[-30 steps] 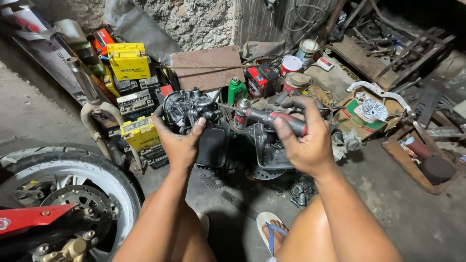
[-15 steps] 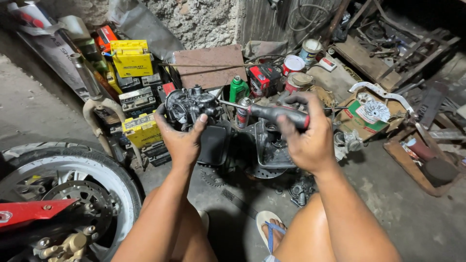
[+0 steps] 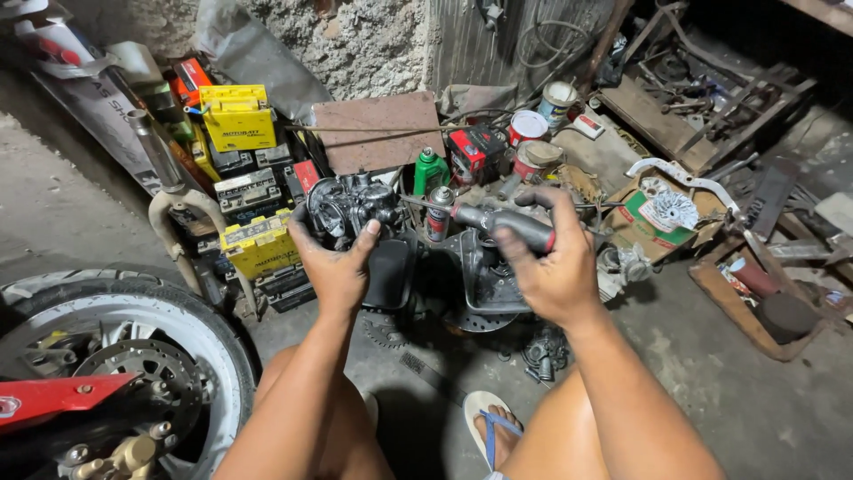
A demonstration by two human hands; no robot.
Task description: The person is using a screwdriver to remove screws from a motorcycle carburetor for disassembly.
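My left hand (image 3: 336, 267) grips a dark, greasy carburetor-like engine part (image 3: 351, 206) and holds it up at chest height. My right hand (image 3: 553, 267) is closed around the black and red handle of a screwdriver (image 3: 506, 224). Its thin shaft points left, and the tip meets the right side of the engine part. Both forearms reach up from the bottom of the view. Below the hands, black engine covers (image 3: 484, 276) and a sprocket (image 3: 382, 331) lie on the concrete floor.
A motorcycle front wheel with brake disc (image 3: 115, 373) stands at lower left. Stacked yellow and black batteries (image 3: 253, 191), a green bottle (image 3: 430, 171), a spray can (image 3: 439, 213) and tins (image 3: 528, 128) line the wall. Scrap metal (image 3: 711, 107) fills the right. My sandalled foot (image 3: 493, 427) rests below.
Both hands have stayed together on the part and the screwdriver. The view has shifted slightly, and the right hand has turned a little on the handle.
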